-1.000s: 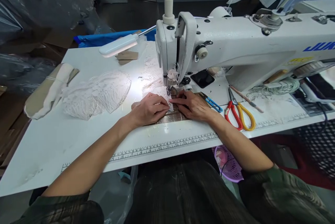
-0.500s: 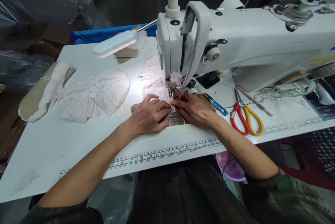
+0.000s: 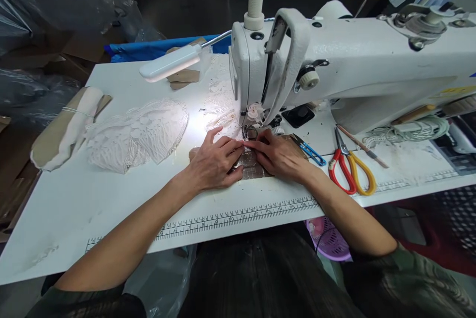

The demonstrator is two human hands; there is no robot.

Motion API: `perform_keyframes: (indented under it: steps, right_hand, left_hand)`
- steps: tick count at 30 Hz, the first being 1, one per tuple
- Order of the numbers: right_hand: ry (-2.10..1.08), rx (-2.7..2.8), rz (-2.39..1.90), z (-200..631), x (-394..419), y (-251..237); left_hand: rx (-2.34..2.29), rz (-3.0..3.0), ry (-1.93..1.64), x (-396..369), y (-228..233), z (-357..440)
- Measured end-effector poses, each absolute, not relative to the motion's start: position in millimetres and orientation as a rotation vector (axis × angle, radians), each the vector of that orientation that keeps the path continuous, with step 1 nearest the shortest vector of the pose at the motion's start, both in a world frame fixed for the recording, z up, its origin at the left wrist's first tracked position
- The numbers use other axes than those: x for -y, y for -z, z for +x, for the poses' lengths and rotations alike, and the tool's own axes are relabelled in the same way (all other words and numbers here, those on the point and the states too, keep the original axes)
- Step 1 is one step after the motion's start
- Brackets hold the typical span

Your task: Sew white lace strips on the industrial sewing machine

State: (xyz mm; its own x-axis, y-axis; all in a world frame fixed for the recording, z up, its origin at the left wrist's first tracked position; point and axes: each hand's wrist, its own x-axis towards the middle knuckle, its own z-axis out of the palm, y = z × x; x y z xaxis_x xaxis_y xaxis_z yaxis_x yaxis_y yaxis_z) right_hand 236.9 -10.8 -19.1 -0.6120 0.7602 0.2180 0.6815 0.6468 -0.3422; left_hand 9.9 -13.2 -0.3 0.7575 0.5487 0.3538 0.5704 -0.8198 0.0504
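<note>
My left hand (image 3: 214, 160) rests palm down left of the needle, its curled fingertips holding the edge of a piece of white lace (image 3: 229, 129). My right hand (image 3: 279, 156) comes in from the other side, fingers bent and pinching the same edge; the two index fingertips meet just in front of the presser foot (image 3: 250, 132). The fingers hide most of the held edge. Under both hands lies a brown, tape-covered plate (image 3: 255, 168). Above them stands the white sewing machine (image 3: 256, 73), a pale fabric rose on its needle end.
Left on the table lie a white lace piece (image 3: 141, 132) and a tied fabric bundle (image 3: 67, 127). Blue thread snips (image 3: 312, 153) and red-and-yellow scissors (image 3: 351, 167) sit right of my right hand. A lamp (image 3: 171, 63) hangs over the table; a printed ruler (image 3: 230, 219) runs along its front edge.
The whole view has shifted slightly, with the machine and table now a little farther right. Both hands keep their place at the lace, and my fingertips have drawn together in front of the foot.
</note>
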Motion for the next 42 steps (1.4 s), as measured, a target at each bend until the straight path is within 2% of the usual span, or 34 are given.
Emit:
perform_keyframes:
  steps: [19, 26, 31, 38, 42]
  right_hand:
    - [-0.355, 2.491, -1.205, 228.6, 18.9, 15.9]
    - [-0.633, 2.358, -1.260, 244.4, 12.1, 3.1]
    - [-0.837, 2.003, -1.459, 245.2, -2.5, 7.5]
    - [-0.773, 2.096, -1.341, 241.3, 9.8, 7.8]
    - [-0.559, 2.170, -1.336, 242.8, 34.6, 10.1]
  left_hand:
    - [1.133, -2.902, 0.432, 5.4, 2.2, 10.1]
    - [1.202, -2.871, 0.360, 5.1, 1.4, 12.4]
    - [1.222, -2.882, 0.341, 4.6, 1.3, 12.5]
    - [1.253, -2.891, 0.335, 4.4, 1.1, 12.8]
    - [1.286, -2.893, 0.294, 3.2, 0.3, 11.4]
